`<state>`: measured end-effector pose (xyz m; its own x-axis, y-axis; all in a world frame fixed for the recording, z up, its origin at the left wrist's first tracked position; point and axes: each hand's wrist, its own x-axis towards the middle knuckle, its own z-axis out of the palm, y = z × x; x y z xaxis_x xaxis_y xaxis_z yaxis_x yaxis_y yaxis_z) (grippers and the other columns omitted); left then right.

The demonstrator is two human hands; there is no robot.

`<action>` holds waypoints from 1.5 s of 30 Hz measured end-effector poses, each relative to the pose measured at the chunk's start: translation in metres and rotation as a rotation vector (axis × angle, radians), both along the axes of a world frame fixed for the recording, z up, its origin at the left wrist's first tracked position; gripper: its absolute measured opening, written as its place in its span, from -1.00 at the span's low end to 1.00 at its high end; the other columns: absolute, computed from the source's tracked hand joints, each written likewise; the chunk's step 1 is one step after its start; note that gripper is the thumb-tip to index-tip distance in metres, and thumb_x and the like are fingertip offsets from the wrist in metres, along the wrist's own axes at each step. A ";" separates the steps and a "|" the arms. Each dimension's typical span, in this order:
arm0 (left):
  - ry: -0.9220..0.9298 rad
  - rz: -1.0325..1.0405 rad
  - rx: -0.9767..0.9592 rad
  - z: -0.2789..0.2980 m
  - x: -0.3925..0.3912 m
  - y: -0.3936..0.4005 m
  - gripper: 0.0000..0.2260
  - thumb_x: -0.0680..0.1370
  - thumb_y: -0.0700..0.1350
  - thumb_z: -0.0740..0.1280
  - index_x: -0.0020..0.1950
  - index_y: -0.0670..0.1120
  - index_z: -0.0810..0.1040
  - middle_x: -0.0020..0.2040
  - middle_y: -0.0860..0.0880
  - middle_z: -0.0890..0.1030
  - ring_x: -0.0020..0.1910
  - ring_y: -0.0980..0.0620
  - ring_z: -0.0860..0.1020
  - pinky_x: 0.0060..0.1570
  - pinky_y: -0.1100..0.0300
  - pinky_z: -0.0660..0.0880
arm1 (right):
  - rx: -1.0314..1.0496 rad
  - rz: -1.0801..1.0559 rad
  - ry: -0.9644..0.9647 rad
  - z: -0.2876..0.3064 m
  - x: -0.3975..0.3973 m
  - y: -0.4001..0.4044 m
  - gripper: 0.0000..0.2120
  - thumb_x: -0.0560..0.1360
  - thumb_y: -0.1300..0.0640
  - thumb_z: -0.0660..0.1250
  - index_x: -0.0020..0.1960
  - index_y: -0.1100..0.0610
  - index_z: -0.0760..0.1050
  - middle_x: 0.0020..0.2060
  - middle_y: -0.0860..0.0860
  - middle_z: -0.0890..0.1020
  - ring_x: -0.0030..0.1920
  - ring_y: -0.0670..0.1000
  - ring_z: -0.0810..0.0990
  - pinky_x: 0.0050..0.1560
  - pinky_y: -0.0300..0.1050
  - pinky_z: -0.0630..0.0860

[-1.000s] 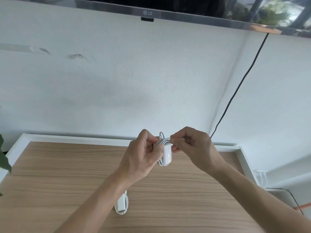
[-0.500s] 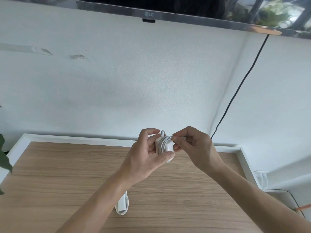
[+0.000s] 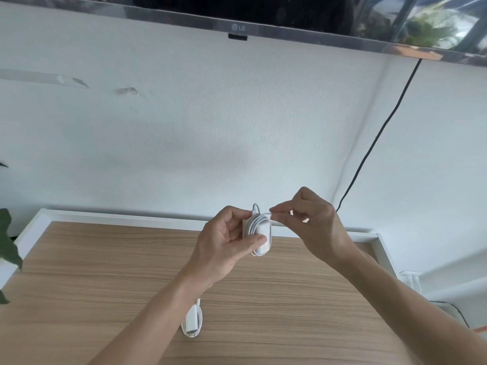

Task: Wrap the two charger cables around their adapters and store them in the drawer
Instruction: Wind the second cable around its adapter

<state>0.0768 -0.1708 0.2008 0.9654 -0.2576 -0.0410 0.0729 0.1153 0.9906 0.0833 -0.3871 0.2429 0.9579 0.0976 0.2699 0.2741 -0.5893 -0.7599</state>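
While the adapter [image 3: 261, 233] is gripped by the left hand [image 3: 226, 241], the cable end [image 3: 272, 214], earlier tucked close, is now pinched and drawn outward by the right hand [image 3: 313, 222], suggesting the final wrap is being finished.

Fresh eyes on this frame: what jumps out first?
The two hands mid-frame: the left hand grips a white adapter wound with cable, and the right hand pinches the cable's loose end beside it. Below, a second wrapped charger lies on the wooden tabletop, partly behind the left forearm.
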 end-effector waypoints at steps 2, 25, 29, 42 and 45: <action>0.010 -0.006 0.001 0.000 -0.002 -0.001 -0.66 0.43 -0.32 0.58 0.12 -0.13 0.57 0.02 -0.02 0.76 0.02 0.07 0.71 0.05 0.19 0.61 | -0.090 0.020 -0.061 0.002 -0.001 0.000 -0.91 0.50 0.15 0.54 0.01 0.05 0.75 -0.24 -0.18 0.53 -0.30 -0.07 0.53 -0.20 -0.34 0.44; 0.017 0.044 -0.002 0.006 -0.005 -0.004 -0.67 0.43 -0.17 0.59 0.12 -0.13 0.57 0.04 -0.03 0.76 0.03 0.06 0.70 0.06 0.15 0.58 | -0.044 0.099 0.172 0.011 -0.008 0.004 -0.88 0.54 0.14 0.49 -0.13 -0.03 0.61 -0.16 -0.08 0.63 -0.21 -0.12 0.59 -0.16 -0.37 0.48; -0.006 0.021 0.031 0.010 -0.007 -0.003 -0.72 0.48 -0.13 0.55 0.14 -0.09 0.60 0.05 -0.03 0.77 0.05 0.05 0.71 0.04 0.21 0.59 | -0.076 0.054 0.217 0.012 -0.006 0.006 -0.90 0.55 0.10 0.47 -0.14 -0.03 0.61 -0.17 -0.18 0.65 -0.25 -0.17 0.61 -0.20 -0.37 0.48; -0.186 0.098 0.375 0.016 -0.005 -0.005 -0.78 0.41 0.14 0.33 -0.09 0.03 0.57 -0.28 0.04 0.71 -0.35 0.09 0.57 -0.27 0.13 0.51 | 0.001 0.044 0.340 0.012 -0.010 0.008 -0.92 0.54 0.06 0.48 -0.12 -0.07 0.71 -0.34 -0.12 0.68 -0.35 -0.17 0.55 -0.25 -0.22 0.56; -0.260 0.080 0.533 0.020 -0.003 -0.004 -0.73 0.37 0.20 0.25 -0.13 0.03 0.53 -0.39 0.06 0.64 -0.47 0.13 0.47 -0.38 0.15 0.46 | -0.002 0.035 0.316 0.009 -0.015 0.009 -0.92 0.55 0.12 0.46 -0.08 0.00 0.72 -0.40 -0.20 0.64 -0.40 -0.22 0.52 -0.30 -0.41 0.43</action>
